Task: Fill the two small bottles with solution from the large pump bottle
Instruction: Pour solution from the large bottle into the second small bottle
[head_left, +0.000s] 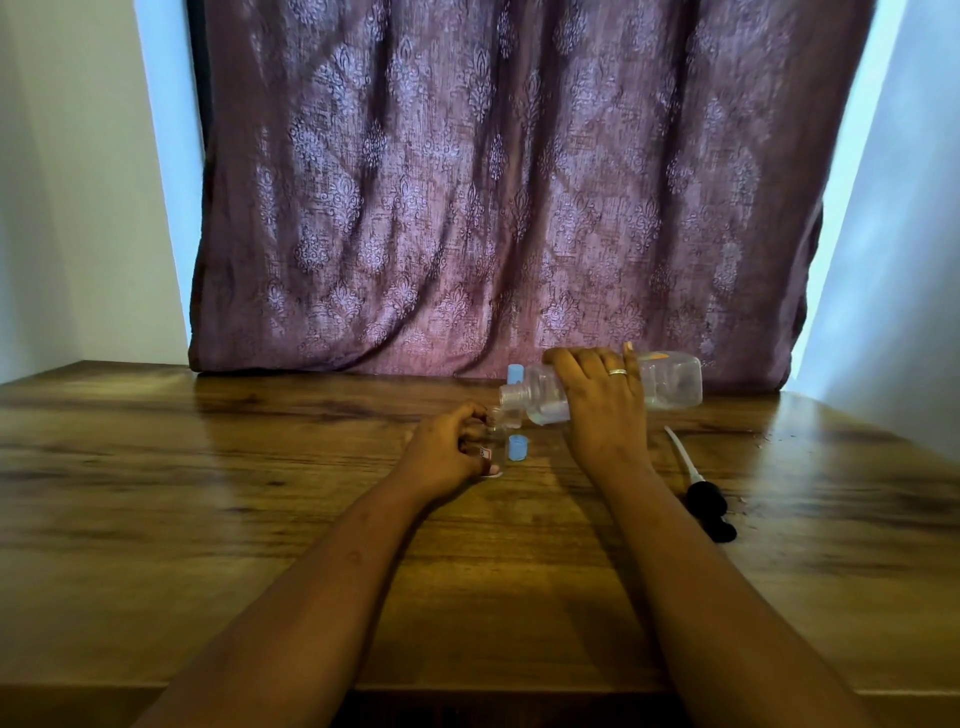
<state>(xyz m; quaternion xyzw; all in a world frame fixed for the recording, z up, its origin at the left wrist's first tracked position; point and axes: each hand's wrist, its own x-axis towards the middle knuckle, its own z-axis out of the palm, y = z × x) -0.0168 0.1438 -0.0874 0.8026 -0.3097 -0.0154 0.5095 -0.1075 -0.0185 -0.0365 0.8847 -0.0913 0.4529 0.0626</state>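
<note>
Just past the middle of the table (208, 467), we are curling the fingers of our left hand (447, 452) round a small bottle (496, 449), pinching its clear body between fingertips and thumb. The small bottle is standing upright on the wood at the hand's 3 o'clock, its mouth uncovered.

Our right hand (602, 410) is gripping the large bottle (670, 384) from above, fingers wrapped over its shoulder and pressed together, a ring (617, 371) showing on one of them. We are holding the large bottle tipped nearly level, base pointing to 3 o'clock and open neck to 9 o'clock, the neck hanging directly over the small bottle's mouth. Clear liquid is pooling along its lower side; whether a stream is falling we cannot tell.

A loose blue cap (518, 448) is lying just beside the small bottle at its 3 o'clock. At 12 o'clock from that, a blue top (514, 374) is peeking out behind the large bottle's neck; what it sits on is hidden.

At 4 o'clock from our right hand, the black pump head (704, 501) is lying on its side, its white dip tube (678, 452) pointing toward 11 o'clock.

Bare wood is stretching wide toward 9 o'clock and back toward us at 6 o'clock, ending at the near edge. At 12 o'clock a patterned curtain (467, 182) is hanging against the far edge, close behind the large bottle.
</note>
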